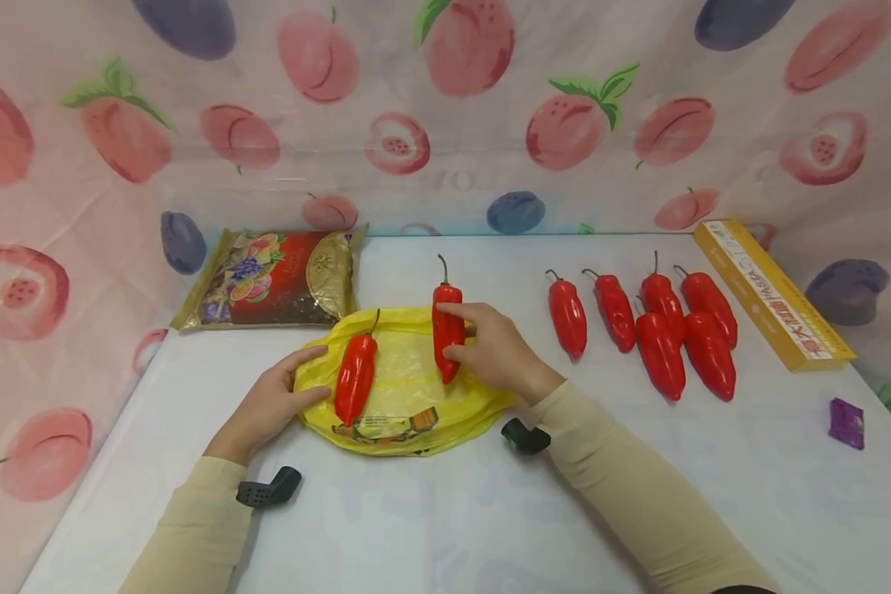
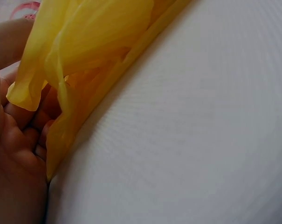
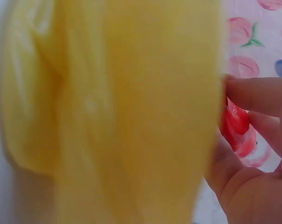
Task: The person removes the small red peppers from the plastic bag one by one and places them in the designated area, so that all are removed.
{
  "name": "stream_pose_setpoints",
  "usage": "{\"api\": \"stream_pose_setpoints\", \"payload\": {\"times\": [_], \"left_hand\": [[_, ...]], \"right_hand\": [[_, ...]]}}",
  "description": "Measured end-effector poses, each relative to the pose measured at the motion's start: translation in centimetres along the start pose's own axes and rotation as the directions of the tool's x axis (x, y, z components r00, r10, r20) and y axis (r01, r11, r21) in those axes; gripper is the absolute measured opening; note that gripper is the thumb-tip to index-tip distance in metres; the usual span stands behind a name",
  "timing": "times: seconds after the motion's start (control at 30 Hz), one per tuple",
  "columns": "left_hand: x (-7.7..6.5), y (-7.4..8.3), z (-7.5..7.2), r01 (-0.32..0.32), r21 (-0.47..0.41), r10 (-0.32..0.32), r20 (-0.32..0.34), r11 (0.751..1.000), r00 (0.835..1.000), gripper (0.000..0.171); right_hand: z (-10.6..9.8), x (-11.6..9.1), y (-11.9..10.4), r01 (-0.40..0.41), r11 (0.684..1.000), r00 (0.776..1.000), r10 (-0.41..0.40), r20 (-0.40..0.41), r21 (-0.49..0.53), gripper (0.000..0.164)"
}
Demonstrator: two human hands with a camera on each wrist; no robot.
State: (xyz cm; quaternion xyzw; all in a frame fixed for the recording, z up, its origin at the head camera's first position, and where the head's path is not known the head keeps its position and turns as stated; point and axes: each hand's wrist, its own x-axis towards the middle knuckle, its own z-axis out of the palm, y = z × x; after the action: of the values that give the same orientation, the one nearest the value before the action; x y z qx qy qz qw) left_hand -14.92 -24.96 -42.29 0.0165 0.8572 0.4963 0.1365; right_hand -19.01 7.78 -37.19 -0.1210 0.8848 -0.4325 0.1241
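A yellow plastic bag (image 1: pixel 408 346) lies spread on the table, its mouth wide. My left hand (image 1: pixel 271 408) holds its left edge, thumb and index finger over the rim; in the left wrist view the yellow film drapes past curled fingers (image 2: pixel 31 135). One red pepper (image 1: pixel 356 378) with a dark stem lies on the bag's left part. My right hand (image 1: pixel 493 346) pinches another red pepper (image 1: pixel 448 330) upright over the bag's right part, stem up. In the right wrist view, yellow film covers much of the scene and partly hides that pepper (image 3: pixel 238 126).
Several more red peppers (image 1: pixel 568 318) lie to the right, some touching. Beyond them is a long yellow box (image 1: pixel 772 293), with a small purple packet (image 1: pixel 847 423) nearer the right edge. A red and gold food package (image 1: pixel 275 276) lies at the back left. Fruit-print cloth (image 1: pixel 460 181) hangs behind.
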Motion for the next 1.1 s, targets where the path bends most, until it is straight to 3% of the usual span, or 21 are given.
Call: {"api": "stream_pose_setpoints", "payload": {"times": [0.33,0.83,1.1], "left_hand": [[0.1,0.0,0.0,-0.003,-0.01,0.003,0.006,1.0,1.0,0.07],[-0.1,-0.1,-0.1,-0.015,-0.016,0.015,0.006,1.0,1.0,0.07],[-0.1,-0.1,-0.1,-0.018,-0.009,0.018,0.004,1.0,1.0,0.07]], "right_hand": [[-3.4,-0.8,0.1,-0.008,0.996,0.998,0.003,-0.055,-0.084,0.062],[-8.1,-3.5,3.6,-0.054,0.969,0.996,0.035,-0.083,-0.24,0.065],[-10.0,-5.1,5.5,-0.139,0.962,0.988,0.117,-0.102,-0.235,0.068]]}}
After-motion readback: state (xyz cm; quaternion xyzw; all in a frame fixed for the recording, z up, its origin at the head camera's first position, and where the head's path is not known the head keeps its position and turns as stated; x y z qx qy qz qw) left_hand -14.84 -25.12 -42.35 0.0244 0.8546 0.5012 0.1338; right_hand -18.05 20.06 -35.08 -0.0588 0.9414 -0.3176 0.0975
